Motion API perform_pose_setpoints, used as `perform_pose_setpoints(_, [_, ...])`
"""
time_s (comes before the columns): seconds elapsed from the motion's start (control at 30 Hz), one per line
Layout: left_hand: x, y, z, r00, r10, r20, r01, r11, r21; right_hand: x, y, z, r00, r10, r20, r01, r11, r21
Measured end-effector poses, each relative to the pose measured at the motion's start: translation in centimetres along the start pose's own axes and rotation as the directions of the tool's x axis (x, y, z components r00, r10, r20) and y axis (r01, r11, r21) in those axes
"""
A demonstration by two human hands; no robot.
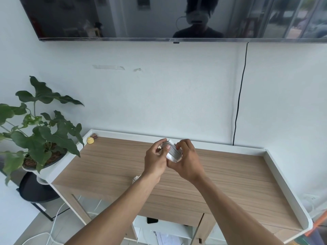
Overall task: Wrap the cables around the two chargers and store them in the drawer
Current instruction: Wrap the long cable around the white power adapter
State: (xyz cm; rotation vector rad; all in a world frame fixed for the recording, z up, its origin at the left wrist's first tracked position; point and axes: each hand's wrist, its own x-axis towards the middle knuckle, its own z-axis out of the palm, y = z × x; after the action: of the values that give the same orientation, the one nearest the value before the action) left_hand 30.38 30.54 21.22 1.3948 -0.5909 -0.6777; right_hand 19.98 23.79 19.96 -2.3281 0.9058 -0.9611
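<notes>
A white charger (173,152) with its cable wound round it in several turns is held above the wooden cabinet top (230,177). My left hand (156,160) grips its left side, thumb pressed on the coils. My right hand (185,161) holds its right side from below, fingers curled over the top. A second white charger or cable bundle (135,179) peeks out from under my left wrist, mostly hidden. An open white drawer (141,224) shows below the front edge, with a dark item inside.
A potted green plant (38,131) stands at the cabinet's left. A small yellow object (90,140) sits in the back left corner. A black cable (238,106) hangs down the wall from the TV (159,16). White raised rims (286,183) border the top.
</notes>
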Motion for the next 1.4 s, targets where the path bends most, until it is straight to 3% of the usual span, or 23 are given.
perform_pose_setpoints(0.47, [0.0, 0.7, 0.6, 0.998, -0.014, -0.067, 0.014, 1.000, -0.002, -1.2, -0.3, -0.3, 0.995, -0.048, -0.092, 0.043, 0.997, -0.059])
perform_pose_setpoints(0.77, [-0.4, 0.6, 1.2, 0.998, 0.005, -0.061, -0.004, 1.000, 0.011, -1.4, -0.3, -1.3, 0.997, -0.051, -0.065, 0.043, 0.993, -0.114])
perform_pose_setpoints(1.17, [-0.6, -0.3, 1.3, 0.998, 0.037, -0.058, -0.034, 0.998, 0.047, -1.7, 0.0, -1.2, 0.998, -0.037, -0.042, 0.035, 0.998, -0.043])
perform_pose_setpoints(1.3, [-0.7, -0.8, 1.1, 0.999, -0.012, -0.052, 0.010, 0.999, -0.031, -2.1, 0.4, -0.9, 0.999, -0.041, -0.018, 0.041, 0.999, 0.006])
perform_pose_setpoints(1.4, [-0.6, -0.8, 0.9, 0.998, -0.052, -0.017, 0.050, 0.995, -0.086, -2.3, 0.8, -0.9, 0.997, 0.035, 0.065, -0.042, 0.993, 0.109])
